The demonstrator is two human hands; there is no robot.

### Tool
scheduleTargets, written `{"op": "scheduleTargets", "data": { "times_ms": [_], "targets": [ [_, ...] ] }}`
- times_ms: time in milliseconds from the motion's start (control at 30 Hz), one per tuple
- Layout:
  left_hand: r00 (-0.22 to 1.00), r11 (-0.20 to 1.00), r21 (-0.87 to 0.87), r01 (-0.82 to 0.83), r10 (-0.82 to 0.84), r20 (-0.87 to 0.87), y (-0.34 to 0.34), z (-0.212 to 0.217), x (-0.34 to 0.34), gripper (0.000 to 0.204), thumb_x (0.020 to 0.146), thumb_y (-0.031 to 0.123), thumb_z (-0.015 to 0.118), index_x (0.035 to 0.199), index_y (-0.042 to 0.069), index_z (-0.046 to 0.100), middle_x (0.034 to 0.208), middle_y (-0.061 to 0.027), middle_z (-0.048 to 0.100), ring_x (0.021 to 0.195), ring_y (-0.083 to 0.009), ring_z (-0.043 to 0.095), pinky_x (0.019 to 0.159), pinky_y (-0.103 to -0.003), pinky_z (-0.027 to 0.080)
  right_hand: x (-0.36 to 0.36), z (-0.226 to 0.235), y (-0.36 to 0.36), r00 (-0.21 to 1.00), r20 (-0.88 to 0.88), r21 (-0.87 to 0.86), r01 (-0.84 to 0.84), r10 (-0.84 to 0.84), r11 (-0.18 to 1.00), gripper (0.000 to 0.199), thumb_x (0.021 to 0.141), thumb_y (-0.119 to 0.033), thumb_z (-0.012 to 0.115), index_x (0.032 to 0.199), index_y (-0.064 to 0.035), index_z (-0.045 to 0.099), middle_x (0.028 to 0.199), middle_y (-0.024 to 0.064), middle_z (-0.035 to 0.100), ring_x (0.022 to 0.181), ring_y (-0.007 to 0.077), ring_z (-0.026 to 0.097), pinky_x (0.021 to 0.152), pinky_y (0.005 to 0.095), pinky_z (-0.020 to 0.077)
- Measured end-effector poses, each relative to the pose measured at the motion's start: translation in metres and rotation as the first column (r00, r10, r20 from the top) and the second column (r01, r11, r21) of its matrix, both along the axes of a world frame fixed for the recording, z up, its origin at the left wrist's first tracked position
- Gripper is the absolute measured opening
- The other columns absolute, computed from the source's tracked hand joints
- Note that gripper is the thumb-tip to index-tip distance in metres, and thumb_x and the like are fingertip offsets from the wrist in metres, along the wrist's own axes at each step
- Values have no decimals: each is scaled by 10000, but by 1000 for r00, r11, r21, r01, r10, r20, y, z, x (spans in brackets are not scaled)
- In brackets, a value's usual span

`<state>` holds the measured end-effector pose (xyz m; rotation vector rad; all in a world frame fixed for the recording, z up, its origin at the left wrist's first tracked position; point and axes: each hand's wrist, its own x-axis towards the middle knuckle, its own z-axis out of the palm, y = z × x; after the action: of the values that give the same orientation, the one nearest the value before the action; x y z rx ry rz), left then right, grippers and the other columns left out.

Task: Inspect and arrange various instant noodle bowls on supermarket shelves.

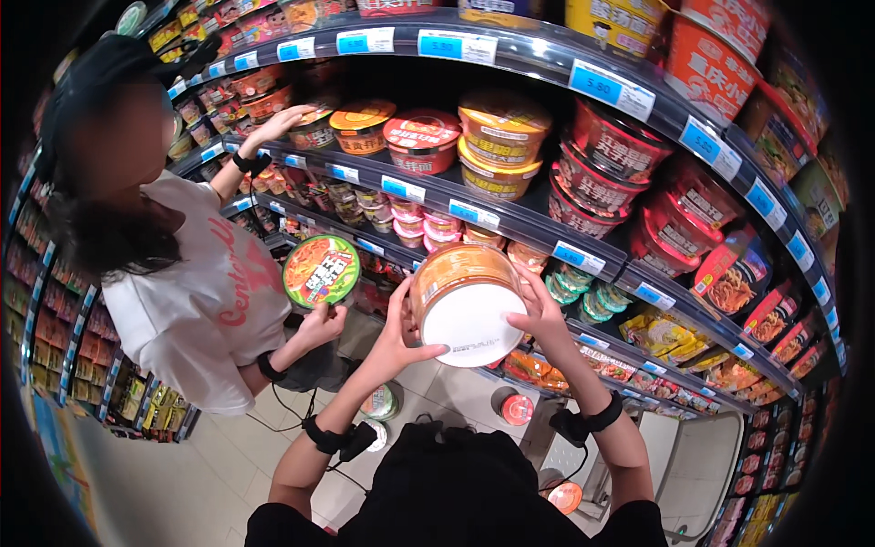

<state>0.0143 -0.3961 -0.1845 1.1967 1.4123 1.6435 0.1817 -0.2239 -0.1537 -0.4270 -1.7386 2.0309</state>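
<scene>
Well, an orange round tub (466, 305), white base (473, 326) showing, is held up before the dark shelf (526, 236).
The left hand (398, 334) and right hand (540, 314) grip its opposite sides, both half curled; beyond stand stacked yellow round tubs (497, 175), and leftward a white-shirted co-worker (187, 292) holds a green-lidded round tub (322, 271).
</scene>
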Motion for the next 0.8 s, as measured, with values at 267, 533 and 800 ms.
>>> {"op": "scheduleTargets", "data": {
  "times_ms": [267,533,800],
  "targets": [
    [981,1000,17,11,-14,196,-5,-8,-2,987,663,65,738,1373,104,55,1291,-120,318,1117,-186,428,871,-316,431,1,-11,-6,996,84,25,-19,17,1000,746,718,-4,596,1341,-28,187,1277,150,405,1171,191,404,964,292,317],
    [963,998,55,-12,-4,269,-8,-19,-7,933,666,19,717,1372,94,111,1274,-112,335,1073,-179,467,834,-293,454,-4,-19,-5,997,51,47,-53,51,997,717,760,-21,634,1328,-29,199,1086,75,491,1048,143,481,887,260,388],
    [955,991,75,-113,87,284,-5,-22,-20,741,717,26,673,1327,45,253,1231,-83,386,975,-137,508,773,-249,462,-7,-26,-4,995,99,29,-9,6,1000,612,772,-89,571,1298,-41,260,1177,109,489,1056,166,482,884,282,381]
  ]
}}
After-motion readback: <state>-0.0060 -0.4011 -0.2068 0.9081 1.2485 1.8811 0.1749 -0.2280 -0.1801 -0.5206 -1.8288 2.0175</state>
